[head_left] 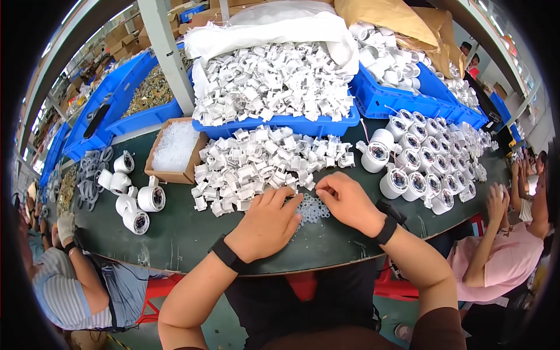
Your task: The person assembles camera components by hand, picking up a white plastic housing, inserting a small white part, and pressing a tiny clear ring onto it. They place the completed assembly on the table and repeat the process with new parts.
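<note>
Small translucent rings (313,210) lie in a loose patch on the dark green tabletop, between my hands. My left hand (265,226) rests palm down at the patch's left side, fingers stretched and somewhat apart, their tips at the edge of a heap of white plastic clips (251,166). Curled in with thumb and fingers together, my right hand (349,201) is over the right side of the rings. Whatever it may pinch is too small or hidden to make out. Both wrists wear black bands.
Behind the heap stands a blue bin (326,125) full of the same clips. A cardboard box (175,149) holds clear small parts. Round white housings (429,154) crowd the right, with several more (137,201) at left. People sit at both sides; a grey post (166,55) rises behind.
</note>
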A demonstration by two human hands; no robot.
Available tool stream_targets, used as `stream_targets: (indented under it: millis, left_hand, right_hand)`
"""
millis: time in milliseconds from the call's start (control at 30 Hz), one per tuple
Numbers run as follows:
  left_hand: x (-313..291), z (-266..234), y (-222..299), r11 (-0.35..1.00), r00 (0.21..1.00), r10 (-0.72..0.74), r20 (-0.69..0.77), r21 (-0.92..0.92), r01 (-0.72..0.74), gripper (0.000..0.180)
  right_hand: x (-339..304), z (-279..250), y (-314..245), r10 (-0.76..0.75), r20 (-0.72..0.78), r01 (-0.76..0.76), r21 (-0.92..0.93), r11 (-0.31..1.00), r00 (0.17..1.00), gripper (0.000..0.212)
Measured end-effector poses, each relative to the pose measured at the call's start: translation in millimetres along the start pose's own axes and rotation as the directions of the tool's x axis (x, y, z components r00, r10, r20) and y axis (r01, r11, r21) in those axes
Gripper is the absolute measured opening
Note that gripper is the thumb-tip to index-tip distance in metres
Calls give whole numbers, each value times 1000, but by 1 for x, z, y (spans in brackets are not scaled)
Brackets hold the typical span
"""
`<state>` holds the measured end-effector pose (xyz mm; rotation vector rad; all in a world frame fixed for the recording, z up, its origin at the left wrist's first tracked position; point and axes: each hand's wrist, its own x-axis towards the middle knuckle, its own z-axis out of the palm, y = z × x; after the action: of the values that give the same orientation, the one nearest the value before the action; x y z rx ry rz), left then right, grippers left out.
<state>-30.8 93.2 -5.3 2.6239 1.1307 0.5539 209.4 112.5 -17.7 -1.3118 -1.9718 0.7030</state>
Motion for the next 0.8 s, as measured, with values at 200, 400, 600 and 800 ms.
stream_targets:
  millis: [200, 400, 600, 800]
  left_hand:
    - [0, -2, -4, 999, 998, 19, 52, -36, -17, 50]
    - [3, -3, -11, 987, 998, 19, 65, -158, -9, 63]
    - [-13, -13, -4, 989, 979, 43, 197, -146, -14, 82]
    - [-19, -7, -5, 985, 980, 119, 160, -143, -96, 84]
  right_hand:
    - [-6, 5, -9, -94, 37, 95, -26, 995, 995, 22]
    - [-7, 10, 0, -193, 131, 195, -1, 981, 972, 29]
    - [-17, 12, -8, -213, 134, 217, -14, 976, 968, 42]
    - [-30, 30, -25, -202, 177, 236, -201, 951, 963, 67]
